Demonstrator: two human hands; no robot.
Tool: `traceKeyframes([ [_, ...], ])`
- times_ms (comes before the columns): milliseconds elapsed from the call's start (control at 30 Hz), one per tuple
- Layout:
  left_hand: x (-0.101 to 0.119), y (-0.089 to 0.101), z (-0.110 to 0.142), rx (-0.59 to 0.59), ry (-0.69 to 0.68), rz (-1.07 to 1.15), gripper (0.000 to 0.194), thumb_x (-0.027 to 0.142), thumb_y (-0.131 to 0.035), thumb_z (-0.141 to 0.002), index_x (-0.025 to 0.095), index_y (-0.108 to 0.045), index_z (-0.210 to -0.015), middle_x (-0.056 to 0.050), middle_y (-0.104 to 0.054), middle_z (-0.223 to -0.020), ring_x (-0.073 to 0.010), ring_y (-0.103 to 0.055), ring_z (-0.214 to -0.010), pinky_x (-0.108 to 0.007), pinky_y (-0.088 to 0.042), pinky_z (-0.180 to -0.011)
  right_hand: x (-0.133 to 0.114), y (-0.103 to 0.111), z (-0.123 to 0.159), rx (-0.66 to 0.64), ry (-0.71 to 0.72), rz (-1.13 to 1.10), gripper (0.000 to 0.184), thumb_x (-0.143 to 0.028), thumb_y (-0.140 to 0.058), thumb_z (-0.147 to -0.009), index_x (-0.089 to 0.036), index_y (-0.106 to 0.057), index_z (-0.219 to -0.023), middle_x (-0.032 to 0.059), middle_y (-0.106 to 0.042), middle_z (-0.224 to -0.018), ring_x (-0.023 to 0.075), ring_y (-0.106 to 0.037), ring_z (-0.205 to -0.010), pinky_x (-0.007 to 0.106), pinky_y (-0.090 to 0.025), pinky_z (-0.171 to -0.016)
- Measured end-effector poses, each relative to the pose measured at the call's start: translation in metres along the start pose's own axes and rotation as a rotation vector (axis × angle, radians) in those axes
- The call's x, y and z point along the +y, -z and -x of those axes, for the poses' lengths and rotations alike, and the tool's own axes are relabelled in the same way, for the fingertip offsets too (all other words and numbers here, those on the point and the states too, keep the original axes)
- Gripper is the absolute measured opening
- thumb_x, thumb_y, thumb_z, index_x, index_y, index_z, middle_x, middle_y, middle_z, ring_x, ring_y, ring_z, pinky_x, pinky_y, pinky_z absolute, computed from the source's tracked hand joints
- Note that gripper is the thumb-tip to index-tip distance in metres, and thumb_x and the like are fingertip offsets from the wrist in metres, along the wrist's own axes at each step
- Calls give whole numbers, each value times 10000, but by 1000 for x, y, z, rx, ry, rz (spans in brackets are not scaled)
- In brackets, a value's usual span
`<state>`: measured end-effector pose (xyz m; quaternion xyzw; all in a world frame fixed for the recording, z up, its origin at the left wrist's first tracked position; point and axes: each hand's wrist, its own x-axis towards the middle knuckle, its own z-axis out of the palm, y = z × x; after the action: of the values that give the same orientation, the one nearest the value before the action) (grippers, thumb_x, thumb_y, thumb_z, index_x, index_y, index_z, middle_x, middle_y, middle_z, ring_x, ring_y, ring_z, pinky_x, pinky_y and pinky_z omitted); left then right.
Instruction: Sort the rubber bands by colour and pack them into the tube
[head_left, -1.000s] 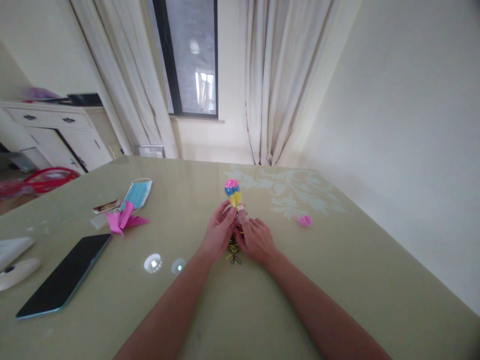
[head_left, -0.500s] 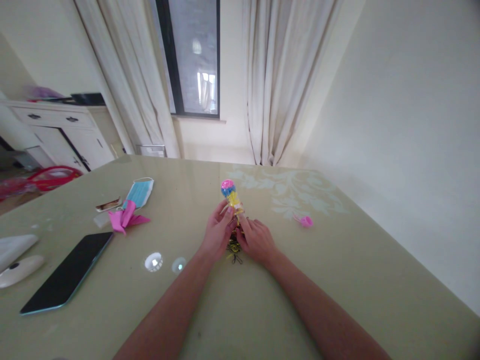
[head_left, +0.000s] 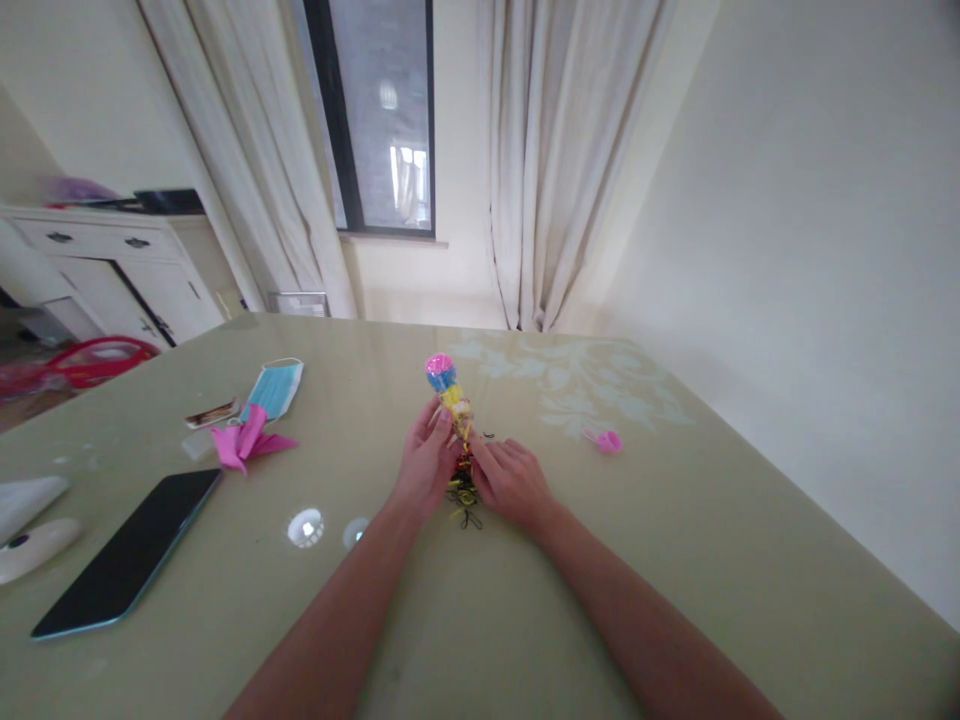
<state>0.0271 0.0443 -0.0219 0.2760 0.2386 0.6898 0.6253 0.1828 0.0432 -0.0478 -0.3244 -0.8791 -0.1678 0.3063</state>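
A small clear container (head_left: pixel 453 397) with pink, blue and yellow bits in it, which look like little rubber bands, tilts up and away over the table. My left hand (head_left: pixel 429 455) is closed around its lower part, thumb on top. Below the container lies a small pile of black, yellow and red rubber bands (head_left: pixel 463 492). My right hand (head_left: pixel 517 478) is beside the pile, with its fingers bent together at the container's lower end. What those fingertips pinch is too small to make out. One dark band (head_left: pixel 489 435) lies apart, just beyond my right fingers.
A pink plastic piece (head_left: pixel 609 441) lies on the glossy table (head_left: pixel 600 590) to the right. At left are a black-screened phone (head_left: pixel 127 550), a pink folded-paper figure (head_left: pixel 249 440), a blue face mask (head_left: pixel 274 390) and white objects (head_left: pixel 34 548). A wall (head_left: pixel 840 300) borders the right side.
The container and my left hand have moved slightly left, away from my right hand. A dark band now shows beyond my right fingers. The view has shifted a little.
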Motion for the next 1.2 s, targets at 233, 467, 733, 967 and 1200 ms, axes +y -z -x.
traceKeyframes([
  [233, 3, 2, -2, 42, -80, -76, 465, 347, -908, -757, 300, -741, -1189, -6, -762, -1099, -111, -695, -873, -229, -568, -778, 1, 2, 3, 51, -13, -39, 374, -167, -491, -1023, -118, -622, -1371, 100, -769, -914, 197, -690, -777, 337, -519, -753],
  [467, -11, 14, -6, -65, -84, -287, 532, 445, -820, -846, 298, -680, -1337, -44, -742, -1173, -168, -720, -955, -276, -581, -832, 5, 11, 0, 247, -270, -293, 369, -210, -516, -1031, -197, -594, -1391, 130, -709, -1171, 221, -687, -967, 367, -585, -855],
  [733, -7, 9, -1, -264, -97, -638, 585, 531, -774, -859, 238, -692, -1359, -89, -785, -1124, -228, -713, -923, -357, -579, -860, 12, 24, -2, 345, -367, -423, 676, -240, -520, -1020, -317, -277, -1647, 126, -422, -1609, 314, -521, -1380, 527, -537, -1063],
  [967, -9, 11, -1, -257, -153, -697, 514, 478, -769, -872, 229, -703, -1316, -115, -740, -1294, -251, -717, -1036, -391, -580, -928, 18, 35, -6, 397, -441, -468, 607, -247, -568, -997, -310, -416, -1581, 123, -510, -1535, 301, -546, -1350, 501, -557, -1024],
  [1200, -7, 8, 4, -181, -256, -787, 431, 355, -815, -839, 217, -684, -1226, -115, -758, -1197, -246, -720, -1075, -401, -569, -966, 16, 32, -12, 318, -699, -935, 675, -395, -721, -932, -283, -442, -1537, 122, -662, -1349, 253, -697, -1102, 413, -612, -883],
])
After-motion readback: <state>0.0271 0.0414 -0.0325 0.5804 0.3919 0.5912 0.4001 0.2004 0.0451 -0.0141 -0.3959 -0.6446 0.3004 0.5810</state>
